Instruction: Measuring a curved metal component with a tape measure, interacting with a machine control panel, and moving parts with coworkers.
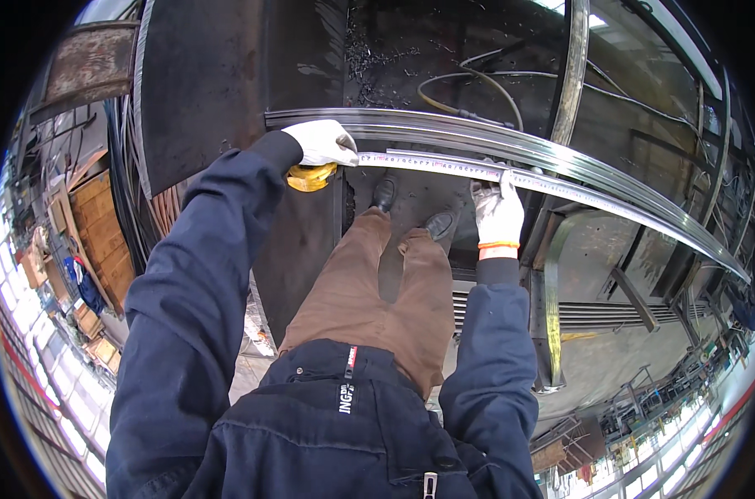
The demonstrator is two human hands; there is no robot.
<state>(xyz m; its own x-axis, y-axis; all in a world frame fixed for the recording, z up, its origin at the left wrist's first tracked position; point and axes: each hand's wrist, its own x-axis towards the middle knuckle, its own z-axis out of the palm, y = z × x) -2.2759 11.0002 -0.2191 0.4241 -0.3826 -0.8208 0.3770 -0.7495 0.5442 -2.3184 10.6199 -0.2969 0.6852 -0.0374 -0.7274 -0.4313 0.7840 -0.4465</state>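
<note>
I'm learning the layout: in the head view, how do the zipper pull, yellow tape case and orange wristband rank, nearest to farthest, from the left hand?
1. Yellow tape case: just below the left hand.
2. Orange wristband: off to the right.
3. Zipper pull: down by the lower edge.

Fisheye bending, black corners, glinting metal strips [510,141]

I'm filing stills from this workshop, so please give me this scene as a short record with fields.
Left hand: white-gloved, closed at the yellow tape measure
Right hand: white-gloved, orange band at the cuff, touching the tape blade
Blade: extended between both hands and on past the right one
Alongside: long metal bars, just beyond the blade
Farther off: curved cable on a dark surface
</note>
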